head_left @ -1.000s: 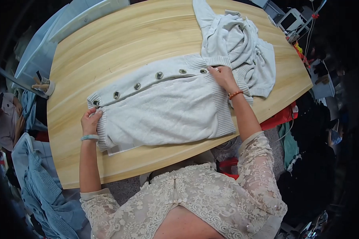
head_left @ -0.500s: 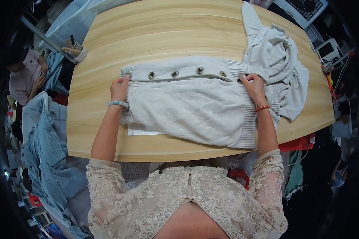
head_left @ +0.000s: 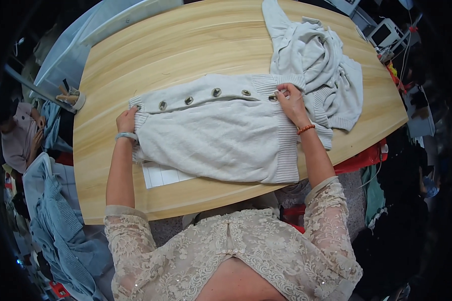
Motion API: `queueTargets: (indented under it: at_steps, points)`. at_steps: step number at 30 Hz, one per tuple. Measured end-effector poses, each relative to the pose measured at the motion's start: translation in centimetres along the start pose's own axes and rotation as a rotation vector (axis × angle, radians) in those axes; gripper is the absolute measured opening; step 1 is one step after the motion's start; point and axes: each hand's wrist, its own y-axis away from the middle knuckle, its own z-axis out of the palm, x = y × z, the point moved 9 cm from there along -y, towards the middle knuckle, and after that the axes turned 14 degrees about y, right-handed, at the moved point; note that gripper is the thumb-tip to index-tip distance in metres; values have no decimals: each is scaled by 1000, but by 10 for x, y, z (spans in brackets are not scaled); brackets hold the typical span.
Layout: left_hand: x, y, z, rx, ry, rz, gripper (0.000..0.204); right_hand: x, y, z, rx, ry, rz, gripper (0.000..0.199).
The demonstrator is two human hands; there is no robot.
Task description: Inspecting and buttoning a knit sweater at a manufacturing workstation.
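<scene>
Flattening a folded pale grey knit cardigan (head_left: 216, 135) at the near middle of a light wooden table (head_left: 186, 45); both hands on the garment.
Left hand (head_left: 127, 120) at the cardigan's left end, fingers curled onto the knit edge, whether pinching it cannot be told; right hand (head_left: 291, 103) on the ribbed band at the right end, fingers pinched on the fabric near a button; the fold likely sits best if both ends are drawn taut and level, button strip straight, ribbed hem square. Count: cardigan in hand, one; buttons showing, four, a fifth partly under the right fingers; white gridded sheet (head_left: 163, 175) under its near edge, one; crumpled grey garment (head_left: 316, 60) just beside on the right, one; bracelets, two; blue knit heap (head_left: 60, 220) off the left edge.
</scene>
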Motion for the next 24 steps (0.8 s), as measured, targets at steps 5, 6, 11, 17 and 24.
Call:
queueTargets:
  at_steps: [5,6,11,17,24]
  points:
    - [63,71,-15,-202,496,13,19,0,19,-84,105,-512,4,23]
    - [82,96,-28,-160,476,96,18,-19,29,-106,173,-525,-35,22]
    - [118,190,-22,-200,482,103,15,-13,73,-174,278,-695,-71,23]
    - [25,175,-3,-198,174,237,22,54,91,-93,196,-31,51,19]
    - [10,180,-10,-335,29,43,13,-31,120,-122,508,755,-237,21]
